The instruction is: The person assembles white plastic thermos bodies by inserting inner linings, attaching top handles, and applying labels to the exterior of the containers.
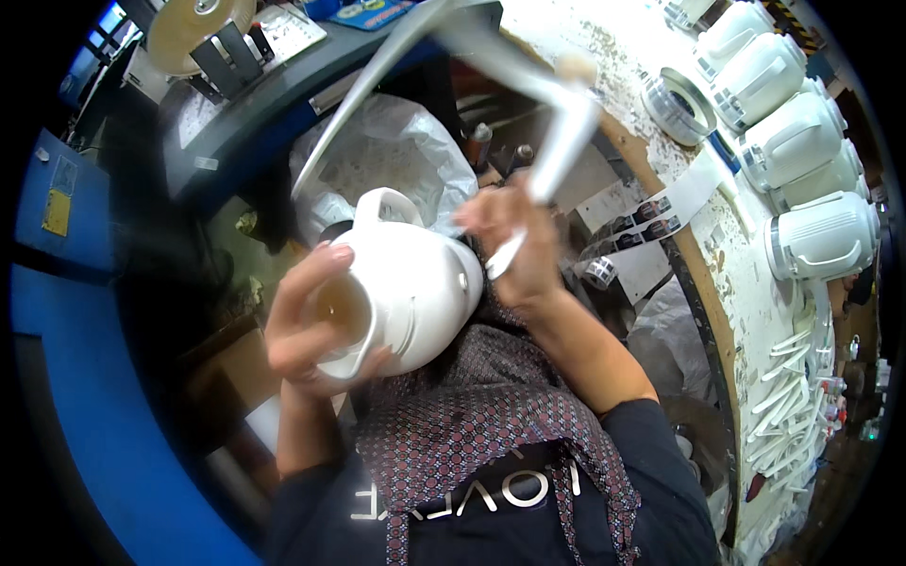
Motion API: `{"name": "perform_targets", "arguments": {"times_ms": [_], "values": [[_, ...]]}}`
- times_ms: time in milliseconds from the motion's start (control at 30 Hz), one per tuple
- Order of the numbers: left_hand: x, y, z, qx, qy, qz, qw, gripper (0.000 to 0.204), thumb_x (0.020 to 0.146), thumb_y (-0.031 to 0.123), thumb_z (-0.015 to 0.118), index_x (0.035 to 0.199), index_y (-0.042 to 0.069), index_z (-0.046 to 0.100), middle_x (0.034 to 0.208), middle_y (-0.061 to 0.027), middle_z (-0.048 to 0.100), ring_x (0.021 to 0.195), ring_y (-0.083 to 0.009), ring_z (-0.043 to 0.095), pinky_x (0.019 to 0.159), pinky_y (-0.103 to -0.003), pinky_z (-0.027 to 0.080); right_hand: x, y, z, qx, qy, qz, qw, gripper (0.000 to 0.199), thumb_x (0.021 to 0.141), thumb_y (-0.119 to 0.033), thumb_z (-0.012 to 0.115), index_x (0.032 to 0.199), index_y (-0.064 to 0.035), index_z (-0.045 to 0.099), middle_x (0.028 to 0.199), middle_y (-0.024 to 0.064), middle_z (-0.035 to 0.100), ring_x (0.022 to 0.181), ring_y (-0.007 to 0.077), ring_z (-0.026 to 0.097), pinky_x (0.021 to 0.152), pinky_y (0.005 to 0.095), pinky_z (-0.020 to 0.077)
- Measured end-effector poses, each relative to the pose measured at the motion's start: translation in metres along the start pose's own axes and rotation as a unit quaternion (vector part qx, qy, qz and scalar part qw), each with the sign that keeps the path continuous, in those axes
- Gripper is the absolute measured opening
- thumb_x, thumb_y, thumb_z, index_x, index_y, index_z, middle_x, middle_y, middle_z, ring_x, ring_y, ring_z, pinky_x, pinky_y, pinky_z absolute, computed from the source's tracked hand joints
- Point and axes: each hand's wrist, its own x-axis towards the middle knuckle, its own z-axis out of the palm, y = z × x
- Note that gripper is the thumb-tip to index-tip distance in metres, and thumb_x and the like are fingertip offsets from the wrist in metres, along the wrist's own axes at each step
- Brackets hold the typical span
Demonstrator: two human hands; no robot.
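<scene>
A white plastic jug body with a loop handle lies tilted over my lap, its open mouth facing left. My left hand grips it at the mouth, fingers curled over the rim; a tan inside shows there. Just right of the jug's base, my right hand is closed around a long white strip, whose short end pokes out below the fist. From there the strip bends up and over to the far left. Motion smears both the strip and the right hand, and its material cannot be made out.
A worn white bench curves along my right, bearing several white jugs, a metal ring, a label strip and a heap of white plastic pieces. Ahead sits a plastic-lined bin. A blue cabinet stands left.
</scene>
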Motion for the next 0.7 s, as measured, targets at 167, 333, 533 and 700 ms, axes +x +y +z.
{"name": "perform_targets", "arguments": {"times_ms": [167, 333, 533, 700], "values": [[-0.024, -0.017, -0.010, 0.011, 0.030, -0.012, 0.999, 0.045, 0.073, 0.031, 0.084, 0.098, 0.013, 0.050, 0.122, -0.0284, 0.056, 0.112, -0.0421, 0.059, 0.100, -0.057, 0.044, -0.015, 0.047, 0.010, -0.044, -0.015, 0.122, 0.991, 0.038, 0.101, -0.034, 0.049, 0.099, -0.0003, 0.066, 0.081, 0.0049, 0.064, 0.068, 0.0074, 0.055, 0.065, 0.0219, 0.0443], [-0.023, -0.017, -0.007, -0.032, 0.028, -0.034, 0.999, 0.048, 0.060, 0.041, 0.091, 0.079, 0.018, 0.054, 0.119, -0.0165, 0.062, 0.105, -0.0395, 0.063, 0.098, -0.055, 0.046, -0.004, 0.028, 0.008, -0.215, -0.079, 0.186, 0.955, 0.043, 0.099, -0.034, 0.050, 0.123, 0.0008, 0.061, 0.094, 0.0036, 0.065, 0.077, 0.0057, 0.054, 0.067, 0.0202, 0.0414], [-0.006, -0.015, -0.010, -0.058, -0.023, -0.016, 0.998, 0.061, 0.058, 0.059, 0.087, 0.070, 0.011, 0.052, 0.120, -0.0221, 0.064, 0.115, -0.0457, 0.059, 0.104, -0.057, 0.039, 0.006, 0.040, 0.006, -0.281, -0.107, 0.049, 0.953, 0.034, 0.096, -0.023, 0.048, 0.116, 0.0037, 0.051, 0.131, 0.0202, 0.052, 0.119, 0.0242, 0.050, 0.106, 0.0394, 0.0364], [-0.014, -0.064, -0.014, 0.170, 0.182, -0.086, 0.965, 0.079, 0.071, 0.046, 0.084, 0.125, 0.004, 0.046, 0.128, -0.0221, 0.052, 0.109, -0.0348, 0.057, 0.099, -0.048, 0.040, 0.037, 0.044, -0.023, -0.221, -0.145, 0.091, 0.960, 0.028, 0.091, -0.025, 0.052, 0.101, 0.0014, 0.052, 0.117, 0.0203, 0.061, 0.108, 0.0220, 0.056, 0.100, 0.0358, 0.0408]]}}
